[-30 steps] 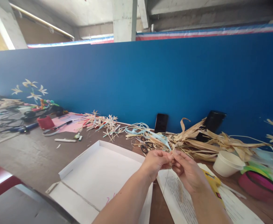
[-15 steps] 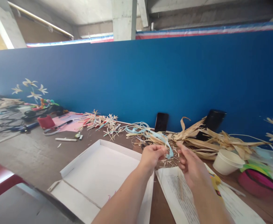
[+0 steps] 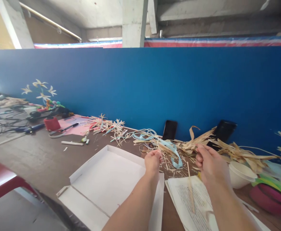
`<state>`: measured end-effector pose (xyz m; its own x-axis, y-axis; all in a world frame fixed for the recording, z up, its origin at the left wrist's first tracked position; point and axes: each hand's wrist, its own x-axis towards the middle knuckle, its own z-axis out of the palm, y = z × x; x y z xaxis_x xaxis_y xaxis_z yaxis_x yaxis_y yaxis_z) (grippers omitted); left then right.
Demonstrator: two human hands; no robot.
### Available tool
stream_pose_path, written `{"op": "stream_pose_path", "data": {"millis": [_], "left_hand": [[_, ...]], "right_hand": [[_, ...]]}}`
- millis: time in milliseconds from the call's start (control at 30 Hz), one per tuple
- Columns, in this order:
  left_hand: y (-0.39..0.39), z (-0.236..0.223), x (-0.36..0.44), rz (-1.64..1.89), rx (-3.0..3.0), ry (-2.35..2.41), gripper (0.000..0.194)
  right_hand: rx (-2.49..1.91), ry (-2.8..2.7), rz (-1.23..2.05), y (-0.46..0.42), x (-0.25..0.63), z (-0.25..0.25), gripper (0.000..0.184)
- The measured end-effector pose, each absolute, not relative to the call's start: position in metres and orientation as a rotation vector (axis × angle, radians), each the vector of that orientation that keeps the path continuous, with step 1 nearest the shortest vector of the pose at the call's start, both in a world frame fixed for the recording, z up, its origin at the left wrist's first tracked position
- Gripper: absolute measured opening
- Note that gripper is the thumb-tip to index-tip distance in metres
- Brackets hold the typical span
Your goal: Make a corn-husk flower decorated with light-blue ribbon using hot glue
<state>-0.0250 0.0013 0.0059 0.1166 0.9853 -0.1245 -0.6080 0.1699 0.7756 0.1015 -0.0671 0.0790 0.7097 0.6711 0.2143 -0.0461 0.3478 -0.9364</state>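
Observation:
My left hand is closed in a pinch above the back right corner of a shallow white cardboard box. My right hand, also pinched, is raised in front of a heap of dried husk strips. Whatever thin thing the fingertips may hold is too small to make out. Between the hands, a light blue ribbon lies curled on the table among short straw-coloured scraps. Below it, a thin pale stick rests on printed papers, which my right forearm partly covers.
A phone leans on the blue partition. At right are a white cup and a pink container. Small husk flowers lie behind the box. Further left are a red spool and a glue gun.
My hands have moved apart: the right one has gone to the right, and the left a little to the left of the ribbon. The view has also shifted slightly.

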Motion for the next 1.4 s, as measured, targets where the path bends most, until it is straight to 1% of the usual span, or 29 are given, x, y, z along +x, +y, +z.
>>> {"op": "stream_pose_path", "data": {"millis": [67,133,167,233,300,500,533,600,667,733,967,1167,1400], "left_hand": [[0.001,0.005,-0.023,1.297,0.673,0.773,0.018],[0.0,0.005,-0.022,1.299,0.681,0.798,0.019],[-0.001,0.005,-0.021,1.303,0.674,0.805,0.018],[-0.001,0.005,-0.021,1.313,0.65,0.815,0.018],[-0.001,0.006,-0.02,1.319,0.631,0.812,0.016],[-0.001,0.007,-0.019,1.309,0.61,0.817,0.016],[-0.001,0.007,-0.019,1.306,0.609,0.82,0.016],[-0.002,0.009,-0.02,1.297,0.603,0.817,0.017],[-0.003,0.011,-0.02,1.285,0.597,0.816,0.017],[-0.004,0.012,-0.02,1.274,0.59,0.822,0.018],[-0.004,0.014,-0.02,1.271,0.597,0.815,0.018],[-0.007,0.016,-0.021,1.286,0.616,0.8,0.011],[-0.009,0.018,-0.021,1.291,0.612,0.809,0.008]], "right_hand": [[-1.346,-0.843,0.462,-0.046,0.11,0.08,0.031],[-1.739,-1.139,0.285,-0.021,0.12,0.075,0.036],[-1.817,-1.205,0.26,-0.008,0.124,0.071,0.034],[-1.92,-1.297,0.226,0.015,0.13,0.062,0.024],[-2.013,-1.37,0.208,0.031,0.131,0.054,0.019],[-2.238,-1.486,0.152,0.061,0.122,0.037,0.028],[-2.254,-1.501,0.152,0.065,0.12,0.035,0.027],[-2.268,-1.526,0.174,0.073,0.119,0.034,0.02],[-2.251,-1.536,0.211,0.079,0.12,0.035,0.011],[-2.201,-1.535,0.243,0.085,0.122,0.04,0.007],[-1.782,-1.334,0.292,0.086,0.123,0.076,0.015],[-1.333,-1.129,0.478,0.078,0.107,0.112,0.011],[-1.064,-1.073,0.516,0.08,0.099,0.168,0.015]]}}
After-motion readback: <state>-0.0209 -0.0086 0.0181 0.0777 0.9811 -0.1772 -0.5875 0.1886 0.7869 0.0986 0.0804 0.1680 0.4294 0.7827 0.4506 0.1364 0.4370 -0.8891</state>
